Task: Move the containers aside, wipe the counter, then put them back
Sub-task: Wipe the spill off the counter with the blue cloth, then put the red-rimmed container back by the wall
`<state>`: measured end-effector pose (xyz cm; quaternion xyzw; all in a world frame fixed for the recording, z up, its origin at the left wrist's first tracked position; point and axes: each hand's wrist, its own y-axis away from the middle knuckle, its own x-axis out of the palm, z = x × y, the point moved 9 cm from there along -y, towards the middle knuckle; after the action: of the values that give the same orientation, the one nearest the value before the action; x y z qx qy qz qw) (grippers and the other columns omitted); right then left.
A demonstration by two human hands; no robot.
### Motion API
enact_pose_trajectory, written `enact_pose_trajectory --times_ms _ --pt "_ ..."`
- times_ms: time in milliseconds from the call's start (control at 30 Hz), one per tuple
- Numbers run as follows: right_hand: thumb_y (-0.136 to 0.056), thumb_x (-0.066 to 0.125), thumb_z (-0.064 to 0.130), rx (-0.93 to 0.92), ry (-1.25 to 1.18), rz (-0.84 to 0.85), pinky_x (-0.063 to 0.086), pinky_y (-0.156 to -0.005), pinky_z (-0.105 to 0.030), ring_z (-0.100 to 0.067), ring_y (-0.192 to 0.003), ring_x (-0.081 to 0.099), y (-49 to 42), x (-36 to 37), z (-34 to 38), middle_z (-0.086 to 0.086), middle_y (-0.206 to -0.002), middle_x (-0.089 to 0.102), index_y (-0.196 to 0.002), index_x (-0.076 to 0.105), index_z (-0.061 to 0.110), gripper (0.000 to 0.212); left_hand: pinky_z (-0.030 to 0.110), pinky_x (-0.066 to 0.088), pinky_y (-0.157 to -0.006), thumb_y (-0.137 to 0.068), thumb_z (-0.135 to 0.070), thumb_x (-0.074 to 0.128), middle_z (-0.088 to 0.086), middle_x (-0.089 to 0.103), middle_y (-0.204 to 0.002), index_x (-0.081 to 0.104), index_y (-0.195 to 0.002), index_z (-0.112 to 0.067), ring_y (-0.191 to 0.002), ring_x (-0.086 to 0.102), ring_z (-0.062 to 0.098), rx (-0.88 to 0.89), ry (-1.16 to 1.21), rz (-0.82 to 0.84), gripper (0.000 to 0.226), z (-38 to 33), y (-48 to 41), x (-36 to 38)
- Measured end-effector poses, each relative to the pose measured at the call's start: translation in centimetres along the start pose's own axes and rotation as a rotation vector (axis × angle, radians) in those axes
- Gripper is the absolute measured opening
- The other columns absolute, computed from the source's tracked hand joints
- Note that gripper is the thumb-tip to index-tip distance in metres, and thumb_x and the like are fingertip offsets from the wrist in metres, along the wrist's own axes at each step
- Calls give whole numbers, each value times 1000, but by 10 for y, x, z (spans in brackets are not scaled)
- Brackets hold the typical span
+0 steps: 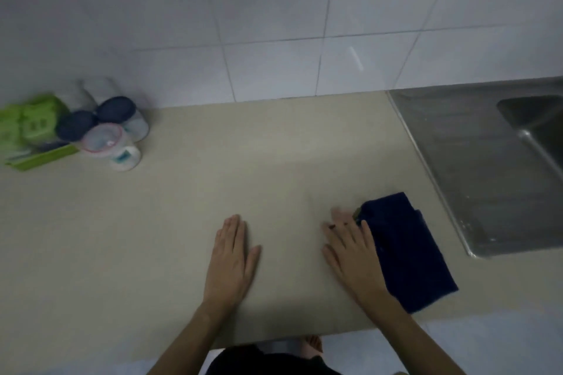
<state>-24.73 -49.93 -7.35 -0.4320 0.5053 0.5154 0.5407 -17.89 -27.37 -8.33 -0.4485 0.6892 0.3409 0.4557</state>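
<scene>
Both hands lie flat on the beige counter (182, 222). My left hand (231, 259) rests palm down near the front edge, holding nothing. My right hand (353, 250) is spread flat beside a folded dark blue cloth (405, 250), its outer fingers touching the cloth's left edge. Several containers cluster at the far left by the wall: two jars with dark blue lids (117, 109) (76, 125), a clear tub with a red-rimmed lid (103, 137), a white jar (91, 91) behind them, and a green box (27, 128).
A steel sink (487, 167) with its drainboard takes up the right end of the counter; the basin is at the far right. A white tiled wall (274, 24) rises behind. The counter's front edge runs just below my wrists.
</scene>
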Motion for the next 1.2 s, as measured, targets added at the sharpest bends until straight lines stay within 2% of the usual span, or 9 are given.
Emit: enact_pose_trajectory --times_ms 67,167,267,367,533,700,900,967,1200 --pt "-95 29 44 -97 -89 22 18 -112 -44 -26 -138 35 -32 3 60 -3 -153 33 -140 39 21 52 26 -5 -119 -94 -54 17 12 28 -154 33 -143 -3 -145 20 23 -64 0 -19 72 40 -2 -18" --pt "-90 43 39 -325 -149 6 26 -107 -39 -24 -128 49 -66 1 136 -2 -142 50 -129 52 19 44 26 -4 -118 -94 -55 13 16 35 -150 39 -139 -1 -142 28 27 -133 -11 -42 76 92 -6 -38" --pt "-88 47 38 -520 -123 6 28 -106 -37 -21 -126 51 -100 -6 208 -2 -140 52 -129 51 20 45 24 -4 -118 -95 -53 16 17 39 -148 41 -137 1 -140 32 29 -176 -32 -85 73 151 -16 -65" --pt "-85 45 41 -516 -162 -4 29 -104 -34 -22 -122 55 -145 -11 267 -4 -137 55 -128 52 16 50 25 -4 -117 -93 -48 27 16 40 -147 42 -137 -1 -140 31 29 -258 -37 -154 66 218 -35 -95" --pt "-78 44 43 -483 -240 -19 43 -100 -33 -27 -116 59 -200 -18 340 -12 -134 56 -128 51 11 59 27 1 -118 -94 -43 27 16 39 -147 41 -137 -1 -140 30 28 -327 2 -236 62 286 -44 -113" --pt "-81 57 35 -484 -280 -41 35 -109 -44 -35 -134 38 -254 -40 399 -19 -151 31 -144 31 26 68 29 5 -118 -94 -35 34 17 41 -146 44 -135 1 -138 32 28 -308 38 -238 55 288 -45 -110" --pt "-69 73 35 -377 -361 -94 37 -105 -42 -35 -135 36 -315 -46 441 -18 -154 23 -143 34 22 85 35 11 -117 -95 -34 36 17 43 -144 49 -130 1 -138 32 28 -298 -23 -288 51 296 -47 -105" --pt "-63 77 40 -352 -400 -88 39 -102 -42 -33 -132 39 -326 -40 448 -15 -152 28 -141 36 21 90 38 15 -116 -96 -34 33 18 42 -145 49 -129 2 -138 33 30 -295 -36 -296 51 298 -49 -104" --pt "-61 79 36 -356 -544 -199 42 -94 -36 -31 -115 48 -321 -39 451 -8 -138 44 -127 50 22 74 33 8 -117 -95 -38 35 16 41 -146 47 -132 -1 -139 28 26 -328 8 -344 53 303 -49 -110"
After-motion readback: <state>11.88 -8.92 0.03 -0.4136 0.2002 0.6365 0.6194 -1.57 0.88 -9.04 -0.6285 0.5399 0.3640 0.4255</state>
